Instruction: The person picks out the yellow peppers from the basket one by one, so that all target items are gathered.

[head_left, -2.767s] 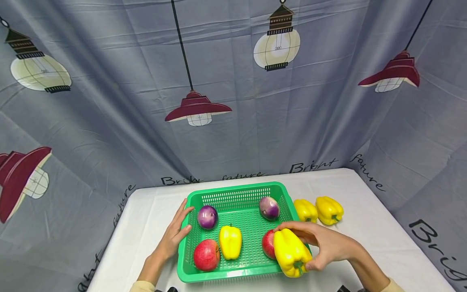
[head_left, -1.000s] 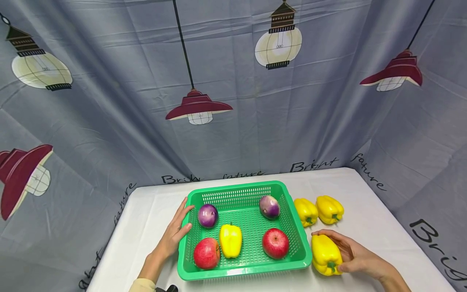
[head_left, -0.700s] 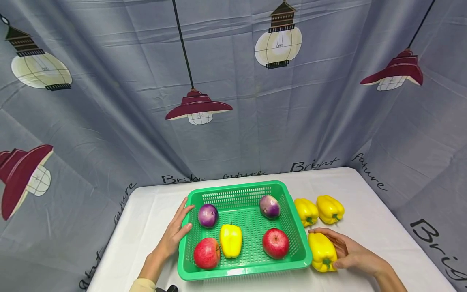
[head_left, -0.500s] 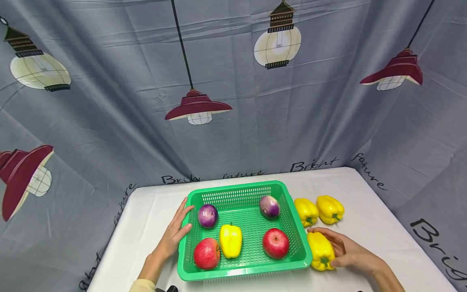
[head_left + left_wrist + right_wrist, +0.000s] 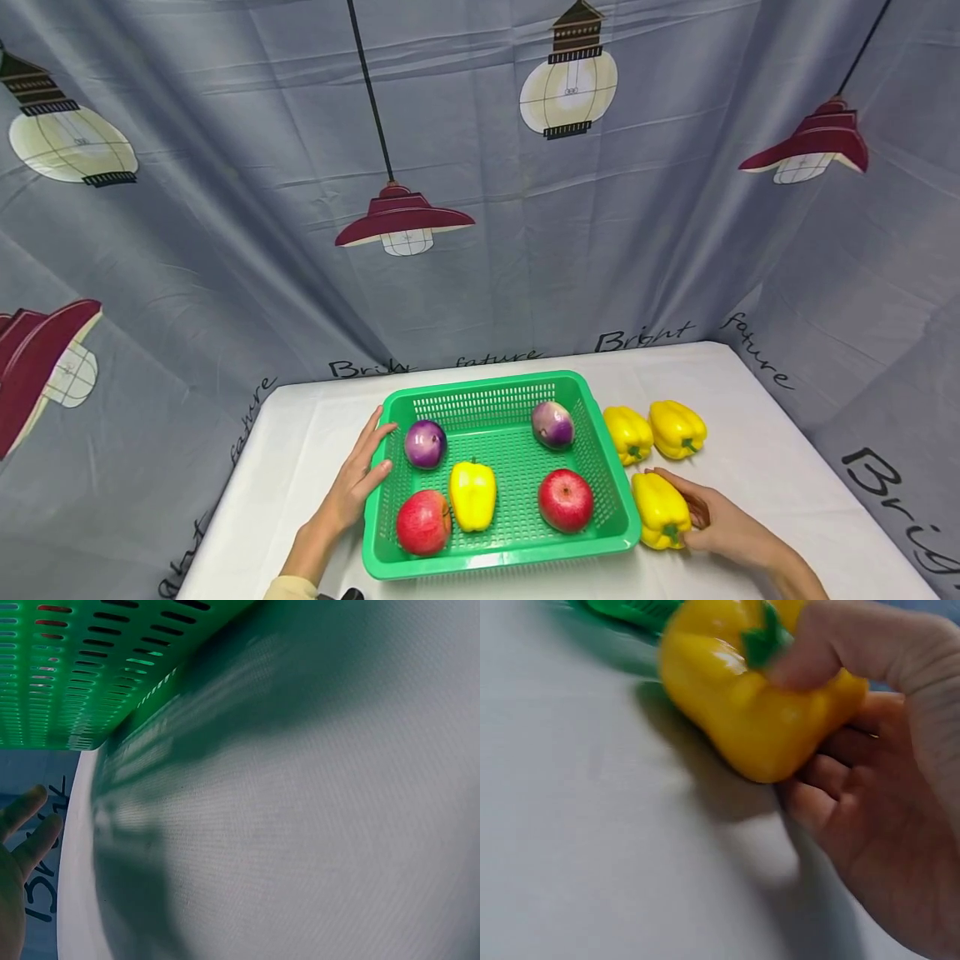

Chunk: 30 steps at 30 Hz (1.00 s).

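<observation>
Held pepper (image 5: 660,510): outside the basket (image 5: 517,479), just beside its right wall; contact with the wall cannot be told.
Bearing: lies left of the right hand (image 5: 712,517), between that hand and the wall.
Long axis: far left to near right, stem (image 5: 761,641) end toward the person.
Nearer hand: the right; the left hand (image 5: 354,490) is well apart, across the basket.
Right hand state: grasping the held pepper, thumb beside the stem, fingers bent behind.
Left hand state: released, fingers extended at the left rim.
Pepper finish: glossy yellow, lobed, bright highlights; stem green.
Support: whether the surface (image 5: 757,454) bears its full weight cannot be told.
Loose peppers (image 5: 677,427): two, on the surface, beyond the held one.
Basket contents: one upright yellow pepper (image 5: 472,497), two red apples (image 5: 566,501), two round purple items (image 5: 425,444).
</observation>
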Each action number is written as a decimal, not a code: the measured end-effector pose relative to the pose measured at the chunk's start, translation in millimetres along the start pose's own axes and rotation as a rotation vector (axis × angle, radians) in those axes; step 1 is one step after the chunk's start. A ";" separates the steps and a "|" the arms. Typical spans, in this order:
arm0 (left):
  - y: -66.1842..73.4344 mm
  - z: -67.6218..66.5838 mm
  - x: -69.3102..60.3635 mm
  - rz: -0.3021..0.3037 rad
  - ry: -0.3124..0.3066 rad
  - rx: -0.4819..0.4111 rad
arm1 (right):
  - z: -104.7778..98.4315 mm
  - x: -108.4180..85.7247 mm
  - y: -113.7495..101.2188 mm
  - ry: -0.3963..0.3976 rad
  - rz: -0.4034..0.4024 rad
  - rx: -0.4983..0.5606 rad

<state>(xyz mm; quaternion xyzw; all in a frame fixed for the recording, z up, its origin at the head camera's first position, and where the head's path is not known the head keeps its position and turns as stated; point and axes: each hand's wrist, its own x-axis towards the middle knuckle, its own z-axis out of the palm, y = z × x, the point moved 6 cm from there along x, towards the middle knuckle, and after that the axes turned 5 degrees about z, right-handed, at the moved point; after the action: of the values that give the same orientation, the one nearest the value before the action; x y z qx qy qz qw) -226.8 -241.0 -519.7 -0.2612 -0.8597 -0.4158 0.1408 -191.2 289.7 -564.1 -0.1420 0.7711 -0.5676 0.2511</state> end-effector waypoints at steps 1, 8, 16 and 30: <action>-0.4 -0.1 0.0 0.002 0.001 0.001 | 0.7 -0.4 -0.8 0.027 -0.007 -0.015; -0.8 -0.1 -0.2 0.009 -0.005 -0.004 | 4.9 -0.2 -2.1 0.177 0.019 -0.055; 0.5 -1.1 -0.2 0.009 0.007 -0.011 | 8.6 -2.6 1.2 0.252 0.138 -0.078; 0.3 -1.7 -0.7 0.016 0.015 -0.001 | 10.7 -12.4 1.5 0.249 0.144 -0.108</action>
<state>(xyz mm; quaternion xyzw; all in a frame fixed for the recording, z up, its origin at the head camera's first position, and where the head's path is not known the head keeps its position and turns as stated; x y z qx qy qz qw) -226.0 -242.4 -518.8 -0.2650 -0.8563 -0.4169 0.1506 -174.9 287.9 -565.2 -0.0282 0.8340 -0.5188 0.1856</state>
